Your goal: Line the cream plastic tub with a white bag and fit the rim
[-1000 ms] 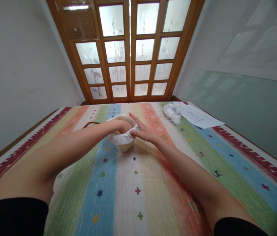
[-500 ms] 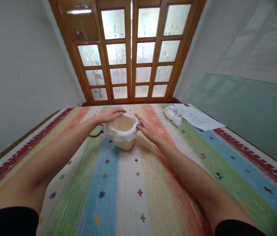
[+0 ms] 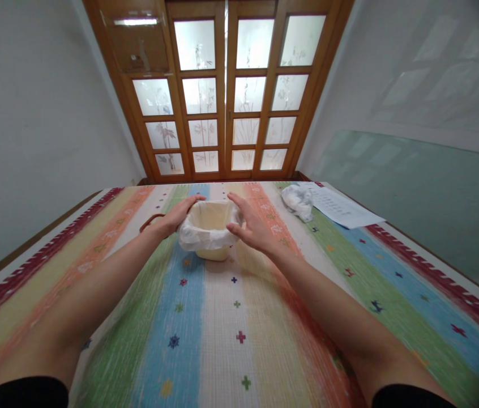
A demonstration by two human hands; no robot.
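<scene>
A small cream bin (image 3: 213, 254) stands upright on the table. A thin white plastic bag (image 3: 205, 239) lines it and is folded down over its rim. My left hand (image 3: 182, 212) is against the bin's left side, its fingers reaching along the rim toward the back. My right hand (image 3: 250, 224) grips the right side, thumb at the front of the rim and fingers farther back. A curved brown handle (image 3: 150, 221) sticks out to the left, partly hidden by my left hand. The visible inside of the bin shows only its cream wall.
A striped, patterned cloth (image 3: 222, 351) covers the table. To the right lie a crumpled white plastic bag (image 3: 298, 202) and a printed sheet of paper (image 3: 343, 207). Wood-framed glass doors (image 3: 226, 113) stand beyond the far edge. A greenish glass panel (image 3: 426, 198) leans by the right wall.
The bin has turned, so its handle now points farther back on the left. My left hand has come down from above the rim to its side. My right thumb has moved forward along the rim.
</scene>
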